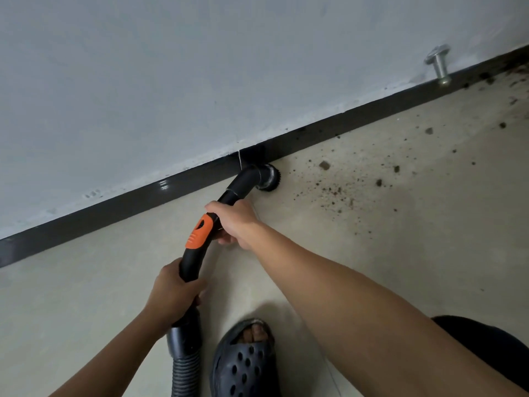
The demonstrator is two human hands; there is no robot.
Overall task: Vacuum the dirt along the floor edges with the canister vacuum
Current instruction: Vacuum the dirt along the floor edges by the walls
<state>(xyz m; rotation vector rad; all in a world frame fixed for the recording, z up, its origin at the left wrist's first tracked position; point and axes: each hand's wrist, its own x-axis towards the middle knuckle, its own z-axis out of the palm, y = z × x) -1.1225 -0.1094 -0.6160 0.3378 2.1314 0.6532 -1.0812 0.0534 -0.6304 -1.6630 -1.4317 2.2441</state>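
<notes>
A black vacuum wand with an orange slider (199, 232) runs from bottom centre up to the wall. Its round brush nozzle (269, 177) sits on the beige floor against the black baseboard (357, 121). My right hand (234, 222) grips the wand just above the orange part. My left hand (174, 293) grips its lower end, where the ribbed grey hose (186, 365) joins. Brown dirt crumbs (332, 191) lie scattered on the floor right of the nozzle, and more dirt (486, 77) is piled along the baseboard at far right.
A metal door stopper (439, 65) sticks out of the baseboard at upper right. My foot in a dark clog (246, 365) stands at bottom centre beside the hose. The white wall (200, 67) fills the upper half of the view.
</notes>
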